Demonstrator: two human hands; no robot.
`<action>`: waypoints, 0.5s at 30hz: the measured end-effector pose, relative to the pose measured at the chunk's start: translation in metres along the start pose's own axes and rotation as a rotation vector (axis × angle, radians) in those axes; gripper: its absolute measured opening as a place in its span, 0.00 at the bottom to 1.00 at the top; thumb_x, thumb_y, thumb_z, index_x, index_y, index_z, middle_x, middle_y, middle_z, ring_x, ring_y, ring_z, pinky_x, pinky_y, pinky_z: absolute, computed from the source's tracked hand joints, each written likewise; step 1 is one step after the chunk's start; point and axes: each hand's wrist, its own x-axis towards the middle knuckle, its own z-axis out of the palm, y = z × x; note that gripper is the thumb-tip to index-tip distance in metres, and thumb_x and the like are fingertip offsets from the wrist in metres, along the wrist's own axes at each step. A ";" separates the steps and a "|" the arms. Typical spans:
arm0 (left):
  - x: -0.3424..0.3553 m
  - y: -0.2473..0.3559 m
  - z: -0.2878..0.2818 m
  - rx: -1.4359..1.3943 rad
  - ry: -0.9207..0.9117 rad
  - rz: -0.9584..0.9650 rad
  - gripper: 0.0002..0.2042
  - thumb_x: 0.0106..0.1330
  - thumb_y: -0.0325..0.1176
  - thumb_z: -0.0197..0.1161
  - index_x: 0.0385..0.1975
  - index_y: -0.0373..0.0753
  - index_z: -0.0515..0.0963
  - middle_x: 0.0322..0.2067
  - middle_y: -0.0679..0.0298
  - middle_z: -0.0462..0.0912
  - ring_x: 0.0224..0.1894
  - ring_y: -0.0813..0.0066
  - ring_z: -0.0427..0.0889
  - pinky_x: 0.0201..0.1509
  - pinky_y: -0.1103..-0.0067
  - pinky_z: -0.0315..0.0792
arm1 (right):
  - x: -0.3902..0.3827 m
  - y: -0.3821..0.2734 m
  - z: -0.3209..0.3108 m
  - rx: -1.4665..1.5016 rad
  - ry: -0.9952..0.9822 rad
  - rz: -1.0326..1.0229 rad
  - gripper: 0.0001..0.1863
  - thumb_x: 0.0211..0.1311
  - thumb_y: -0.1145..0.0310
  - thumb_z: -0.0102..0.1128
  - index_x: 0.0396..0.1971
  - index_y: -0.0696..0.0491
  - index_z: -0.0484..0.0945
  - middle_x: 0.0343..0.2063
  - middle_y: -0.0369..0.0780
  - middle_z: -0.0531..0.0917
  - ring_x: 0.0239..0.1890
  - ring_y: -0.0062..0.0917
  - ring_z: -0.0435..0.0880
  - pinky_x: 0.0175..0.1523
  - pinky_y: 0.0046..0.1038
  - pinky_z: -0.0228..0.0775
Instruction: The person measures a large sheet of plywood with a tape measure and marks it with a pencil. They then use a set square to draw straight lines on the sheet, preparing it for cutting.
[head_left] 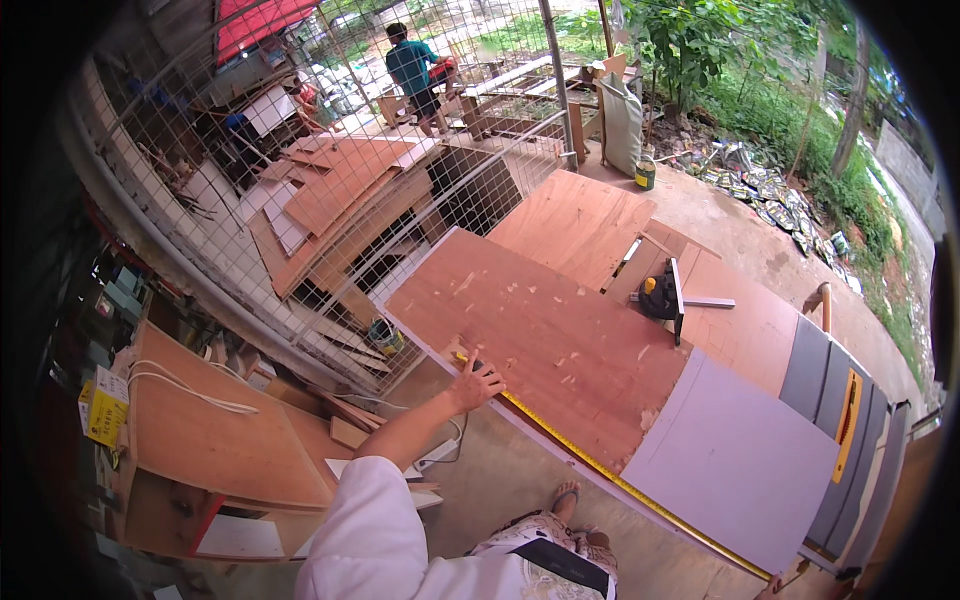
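Observation:
A yellow tape measure blade runs along the near edge of a large reddish plywood sheet and past a lavender panel that lies at its right end. My left hand is closed over the tape measure at the sheet's left part, with a bit of yellow showing beyond the fingers. Far to the lower right, only a small part of my right hand shows, gripping the other end of the tape at the panel's corner.
A circular saw rests on the boards behind the sheet. An orange level lies on a dark grey ribbed surface at right. Wire mesh stands at the far left, and a wooden cabinet at near left. A person sits beyond.

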 end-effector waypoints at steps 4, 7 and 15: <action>-0.002 0.006 0.000 -0.010 -0.004 -0.065 0.10 0.70 0.35 0.58 0.47 0.50 0.83 0.50 0.75 0.82 0.61 0.70 0.77 0.76 0.29 0.47 | -0.005 -0.013 0.002 -0.188 0.036 0.079 0.36 0.64 0.39 0.69 0.49 0.61 0.88 0.48 0.55 0.88 0.50 0.49 0.87 0.55 0.47 0.79; -0.002 0.008 -0.001 -0.049 -0.056 -0.097 0.10 0.70 0.34 0.58 0.47 0.50 0.83 0.49 0.76 0.82 0.61 0.71 0.77 0.76 0.28 0.49 | -0.010 -0.020 -0.004 -0.193 0.002 0.007 0.40 0.63 0.34 0.68 0.47 0.64 0.87 0.43 0.58 0.89 0.46 0.52 0.87 0.53 0.49 0.80; -0.004 0.002 -0.001 -0.076 -0.134 -0.114 0.11 0.71 0.34 0.57 0.48 0.51 0.84 0.49 0.73 0.82 0.62 0.70 0.76 0.75 0.30 0.52 | 0.026 0.039 0.022 -0.376 0.065 -0.008 0.41 0.69 0.33 0.60 0.41 0.67 0.86 0.38 0.61 0.87 0.42 0.55 0.88 0.44 0.52 0.82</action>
